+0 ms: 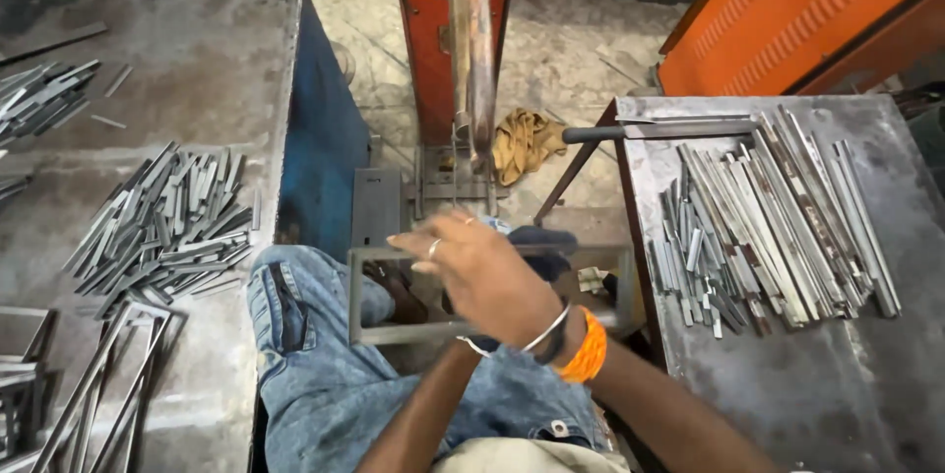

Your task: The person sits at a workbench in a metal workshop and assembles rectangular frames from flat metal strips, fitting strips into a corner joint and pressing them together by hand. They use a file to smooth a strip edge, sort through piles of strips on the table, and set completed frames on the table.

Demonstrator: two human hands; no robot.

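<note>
My right hand, with a ring and orange thread bands at the wrist, reaches left over a grey rectangular metal frame that rests across my lap in blue jeans. Its fingers are stretched out above the frame's top bar and look blurred; I see nothing gripped in them. My left forearm rises from the bottom edge and runs under the right wrist, which hides my left hand. A dark lump sits just behind the right hand.
The steel table on the left carries a heap of short metal strips and welded frames. Longer strips lie on the table at right. Ahead stands a red machine post with a metal lever, and a yellow rag lies on the floor.
</note>
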